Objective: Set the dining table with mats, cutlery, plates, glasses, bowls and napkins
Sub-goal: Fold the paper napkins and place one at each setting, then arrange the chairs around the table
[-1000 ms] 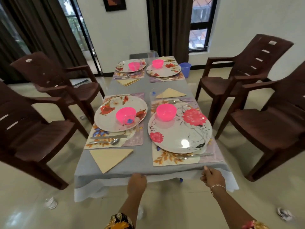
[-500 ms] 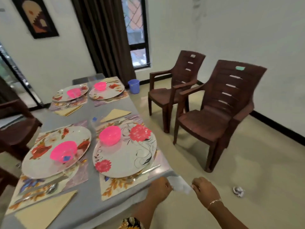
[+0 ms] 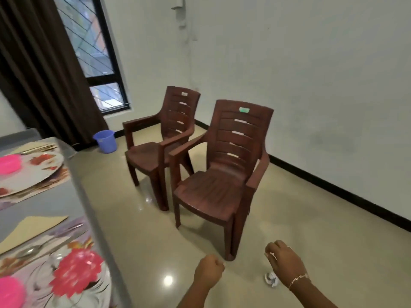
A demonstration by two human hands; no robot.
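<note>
The dining table (image 3: 73, 192) runs along the left edge of view, well left of both hands, set with floral plates (image 3: 33, 172), pink bowls (image 3: 7, 163), mats and a yellow napkin (image 3: 29, 230). The left hand (image 3: 209, 272) is clenched in a fist, holding nothing visible. The right hand (image 3: 283, 261) is curled; a white scrap shows at its fingers (image 3: 270, 252), though I cannot tell if it is gripped. Beyond the fingertips stand 2 brown chairs (image 3: 222, 174); a crumpled paper (image 3: 271, 281) lies on the floor under the right wrist.

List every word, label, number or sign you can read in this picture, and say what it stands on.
None can be read.
Green sticker on the nearer chair: too blurred.
Pale sticker on the farther chair: too blurred.
</note>
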